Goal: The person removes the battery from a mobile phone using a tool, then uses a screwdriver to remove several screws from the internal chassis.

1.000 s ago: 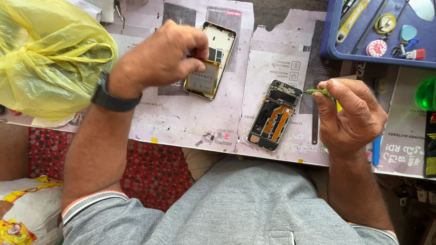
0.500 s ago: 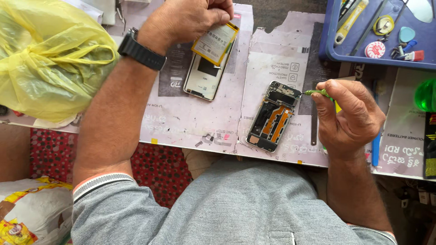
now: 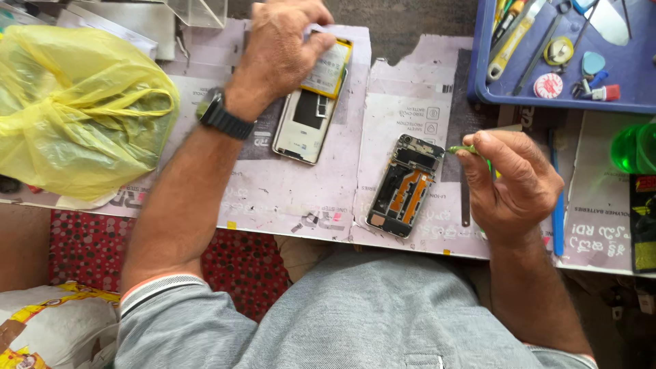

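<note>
Left hand: left hand [image 3: 283, 44] is closed around the top of a flat rectangular phone battery with a yellow edge [image 3: 329, 67], which is tilted up off the bench.
Right hand: right hand [image 3: 516, 181] is curled, thumb and forefinger pinching a slim green-tipped tool [image 3: 463, 149]; its tip points at the top corner of the opened phone.
Wrist: a black wristwatch [image 3: 217, 113] sits on the left forearm.
Under the battery: a pale, empty phone back shell [image 3: 304, 126] lies flat, just below the left hand.
Opened phone: a dark phone frame with orange flex cables exposed [image 3: 403, 186] lies on the bench [image 3: 287, 195], just beside the right hand.
Bench cover: printed pinkish-white cardboard sheets.
Left side: a crumpled yellow plastic bag [image 3: 78, 113].
Upper right: a blue plastic tray of small tools [image 3: 478, 75].
</note>
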